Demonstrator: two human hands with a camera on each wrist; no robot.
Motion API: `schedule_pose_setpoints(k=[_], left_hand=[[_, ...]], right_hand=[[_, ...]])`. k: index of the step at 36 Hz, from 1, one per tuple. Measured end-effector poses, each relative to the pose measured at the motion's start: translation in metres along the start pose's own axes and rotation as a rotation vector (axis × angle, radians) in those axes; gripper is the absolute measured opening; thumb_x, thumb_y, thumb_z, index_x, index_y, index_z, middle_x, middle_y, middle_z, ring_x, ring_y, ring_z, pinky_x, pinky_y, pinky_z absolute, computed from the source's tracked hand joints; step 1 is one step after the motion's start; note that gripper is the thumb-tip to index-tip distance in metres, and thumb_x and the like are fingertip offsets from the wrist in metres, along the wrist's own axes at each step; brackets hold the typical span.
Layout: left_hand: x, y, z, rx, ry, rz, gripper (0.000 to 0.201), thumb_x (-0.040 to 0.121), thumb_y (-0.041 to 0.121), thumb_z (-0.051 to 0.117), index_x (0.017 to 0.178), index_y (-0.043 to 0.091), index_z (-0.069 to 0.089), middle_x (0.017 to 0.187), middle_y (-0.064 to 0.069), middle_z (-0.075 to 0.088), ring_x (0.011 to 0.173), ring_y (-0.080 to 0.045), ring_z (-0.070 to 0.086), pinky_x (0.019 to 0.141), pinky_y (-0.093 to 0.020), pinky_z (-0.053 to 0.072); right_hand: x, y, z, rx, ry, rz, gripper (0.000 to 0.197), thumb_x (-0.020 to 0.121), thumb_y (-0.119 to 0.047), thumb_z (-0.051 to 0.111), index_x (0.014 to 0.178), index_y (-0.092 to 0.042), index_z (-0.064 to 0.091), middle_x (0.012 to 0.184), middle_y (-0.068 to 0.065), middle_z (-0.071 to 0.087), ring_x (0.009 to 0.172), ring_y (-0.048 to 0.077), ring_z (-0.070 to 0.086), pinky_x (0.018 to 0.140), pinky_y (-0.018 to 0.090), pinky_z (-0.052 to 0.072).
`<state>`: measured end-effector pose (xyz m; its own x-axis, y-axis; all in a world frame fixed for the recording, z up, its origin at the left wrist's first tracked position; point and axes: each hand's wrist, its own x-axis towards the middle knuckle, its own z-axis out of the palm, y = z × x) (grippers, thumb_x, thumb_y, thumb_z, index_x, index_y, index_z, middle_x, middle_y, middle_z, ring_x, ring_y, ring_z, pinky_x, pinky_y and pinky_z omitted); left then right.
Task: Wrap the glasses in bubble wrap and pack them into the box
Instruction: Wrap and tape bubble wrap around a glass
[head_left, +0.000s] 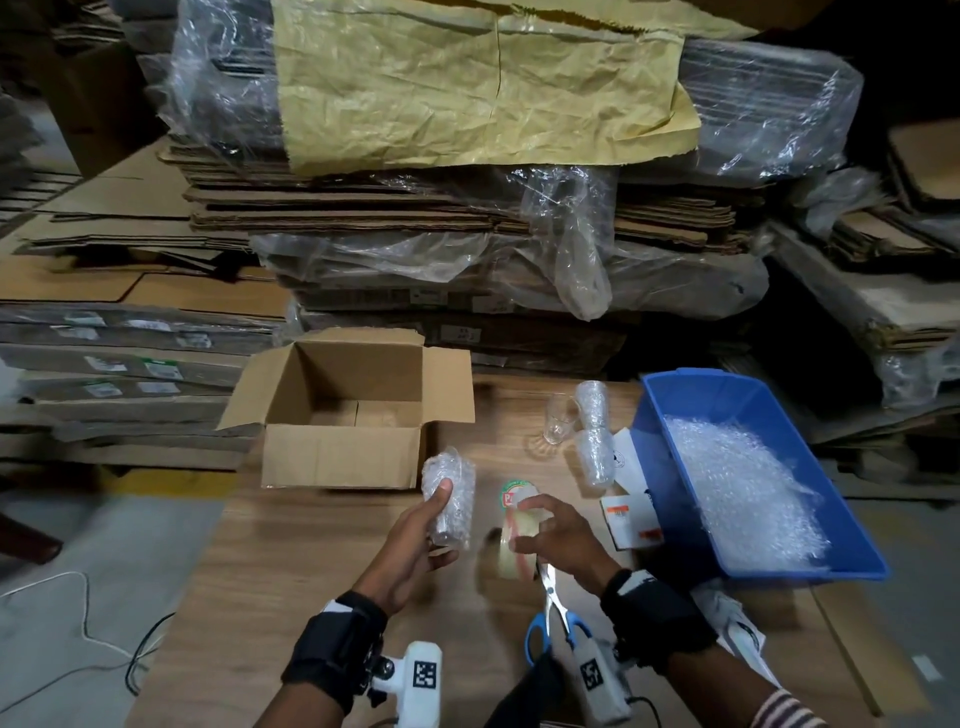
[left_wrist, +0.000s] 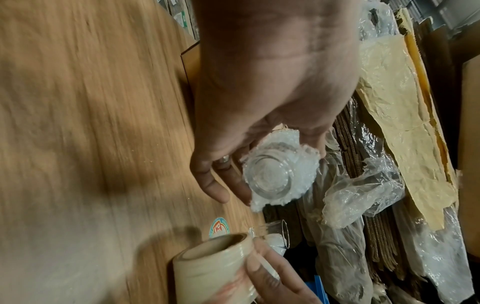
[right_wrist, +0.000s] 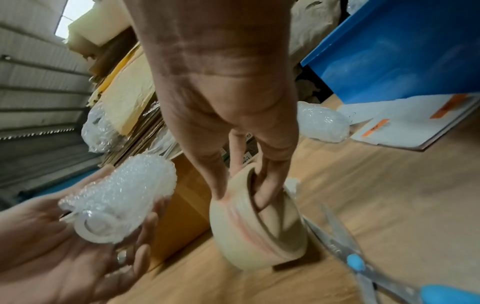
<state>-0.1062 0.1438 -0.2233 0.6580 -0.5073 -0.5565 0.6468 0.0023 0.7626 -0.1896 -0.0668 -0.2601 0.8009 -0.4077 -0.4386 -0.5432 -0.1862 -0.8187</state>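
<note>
In our left hand's (head_left: 415, 525) grip the wrapped glass (head_left: 451, 496) feels light, fragile, slippery, best held mid-body; our right hand (head_left: 558, 535) grips the tape roll (head_left: 514, 543).

I stand in a packing warehouse: flattened cardboard cartons (head_left: 457, 208) are stacked high under plastic sheeting (head_left: 769, 104) behind my wooden worktop (head_left: 322, 561), beside an open box (head_left: 343, 457), and a blue bin (head_left: 670, 467) holds bubble wrap (head_left: 743, 488).

Flattened cardboard stacks (head_left: 457, 208), partly plastic-wrapped, stand behind the wooden table (head_left: 322, 561). Grey floor (head_left: 78, 597) lies left. Lighting is dim.
</note>
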Motion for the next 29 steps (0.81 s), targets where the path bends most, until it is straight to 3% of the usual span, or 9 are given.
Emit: schedule_pose_setpoints(k=[3,6,11,14,16,18,20,25,29], left_hand=[[0.001,-0.001,-0.003,-0.038,-0.014,-0.006,0.059,0.085,0.058,0.066,0.124,0.014,0.067,0.107,-0.007,0.07,0.099,-0.022,0.059,0.086,-0.035,0.051],[0.002,-0.002,-0.003,-0.052,-0.021,0.003,0.053,0.091,0.052,0.062,0.126,0.012,0.066,0.106,-0.007,0.073,0.092,-0.018,0.065,0.081,-0.032,0.053],[0.0,-0.001,0.001,-0.06,-0.027,-0.001,0.051,0.094,0.05,0.058,0.129,0.013,0.064,0.104,-0.006,0.075,0.094,-0.02,0.067,0.076,-0.032,0.053],[-0.001,0.001,0.008,-0.108,-0.054,-0.015,0.054,0.089,0.048,0.061,0.127,0.011,0.064,0.102,-0.007,0.075,0.091,-0.019,0.067,0.076,-0.032,0.052],[-0.003,0.002,0.014,-0.134,-0.088,-0.016,0.054,0.087,0.047,0.061,0.126,0.009,0.065,0.103,-0.007,0.076,0.09,-0.019,0.066,0.08,-0.033,0.05],[-0.005,0.003,0.02,-0.142,-0.115,-0.002,0.052,0.087,0.045,0.061,0.125,0.009,0.065,0.108,-0.009,0.076,0.096,-0.021,0.065,0.087,-0.036,0.048],[-0.007,0.005,0.027,-0.12,-0.145,0.036,0.049,0.09,0.043,0.059,0.124,0.01,0.066,0.113,-0.011,0.075,0.1,-0.023,0.064,0.09,-0.036,0.048],[-0.011,0.007,0.042,-0.084,-0.245,0.098,0.045,0.1,0.039,0.058,0.13,0.006,0.063,0.127,-0.02,0.07,0.109,-0.026,0.067,0.099,-0.038,0.052],[-0.012,0.01,0.048,0.001,-0.286,0.159,0.052,0.091,0.043,0.059,0.13,0.009,0.064,0.124,-0.02,0.071,0.106,-0.026,0.067,0.098,-0.038,0.05]], right_hand=[[-0.003,0.001,0.0,-0.084,0.011,-0.149,0.029,0.075,-0.021,0.085,0.095,-0.041,0.078,0.101,-0.012,0.076,0.093,0.014,0.067,0.091,0.035,0.055],[-0.007,-0.001,-0.002,-0.099,0.076,-0.19,0.031,0.077,-0.019,0.084,0.076,-0.049,0.077,0.089,-0.018,0.076,0.087,0.006,0.069,0.085,0.029,0.055],[-0.011,0.0,-0.005,-0.131,0.121,-0.235,0.023,0.076,-0.008,0.079,0.066,-0.029,0.077,0.074,-0.003,0.075,0.078,0.016,0.07,0.079,0.038,0.056],[-0.017,0.0,-0.009,-0.163,0.191,-0.328,0.015,0.074,0.002,0.08,0.073,-0.013,0.078,0.102,0.001,0.063,0.092,-0.012,0.058,0.08,0.014,0.047],[-0.018,-0.002,-0.013,-0.206,0.247,-0.462,0.006,0.076,-0.004,0.078,0.074,-0.008,0.075,0.109,-0.005,0.051,0.102,-0.011,0.054,0.082,0.018,0.044],[-0.016,-0.006,-0.017,-0.263,0.255,-0.549,0.014,0.077,-0.006,0.076,0.072,-0.019,0.072,0.096,-0.011,0.057,0.096,0.002,0.057,0.079,0.031,0.048],[-0.016,-0.013,-0.021,-0.318,0.254,-0.591,0.021,0.077,-0.004,0.075,0.073,-0.024,0.071,0.085,-0.014,0.062,0.089,0.006,0.06,0.073,0.034,0.052],[-0.025,-0.033,-0.022,-0.344,0.252,-0.586,0.015,0.083,-0.012,0.076,0.076,-0.025,0.074,0.075,-0.016,0.07,0.077,0.003,0.065,0.067,0.021,0.052],[-0.029,-0.04,-0.019,-0.268,0.261,-0.473,0.031,0.086,-0.013,0.076,0.066,-0.028,0.058,0.056,-0.022,0.058,0.058,0.003,0.057,0.056,0.013,0.039]])
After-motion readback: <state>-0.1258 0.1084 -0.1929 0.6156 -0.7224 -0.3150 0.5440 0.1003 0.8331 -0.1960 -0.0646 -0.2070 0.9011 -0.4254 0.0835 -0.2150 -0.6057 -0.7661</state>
